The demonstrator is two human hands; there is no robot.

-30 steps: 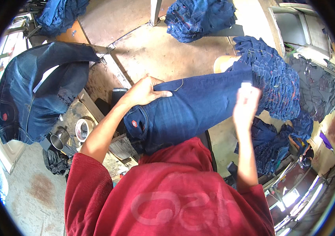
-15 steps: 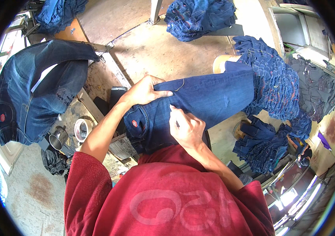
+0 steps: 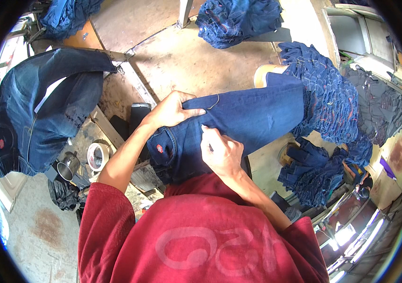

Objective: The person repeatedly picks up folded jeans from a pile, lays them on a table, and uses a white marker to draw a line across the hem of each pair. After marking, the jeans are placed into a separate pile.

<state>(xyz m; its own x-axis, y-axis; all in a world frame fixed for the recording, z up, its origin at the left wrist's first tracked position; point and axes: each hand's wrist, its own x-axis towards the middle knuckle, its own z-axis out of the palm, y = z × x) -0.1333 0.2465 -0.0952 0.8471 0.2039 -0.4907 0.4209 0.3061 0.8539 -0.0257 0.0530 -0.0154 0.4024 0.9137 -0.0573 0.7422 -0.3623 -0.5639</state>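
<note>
A dark blue pair of jeans (image 3: 252, 113) stretches across in front of me, its waist end at my body and a leg reaching to the right. Near the waist is a round red patch (image 3: 159, 148). My left hand (image 3: 175, 111) grips the upper edge, thumb lying on top of the denim and fingers hidden behind it. Just below and right of that thumb, my right hand (image 3: 222, 151) is curled in a pinch against the cloth. Whatever its fingers hold, if anything, is too small to make out. A loose thread (image 3: 215, 101) lies near the upper edge.
Another pair of jeans (image 3: 45, 108) drapes at the left, near a tape roll (image 3: 98, 156) and a metal cup (image 3: 68, 166). Denim piles (image 3: 330, 94) stand at the right, with a denim bundle (image 3: 238, 21) at the back and dark grey garments (image 3: 375, 104) far right.
My right hand has shifted very slightly left over the denim. My left hand keeps its hold in the same place.
</note>
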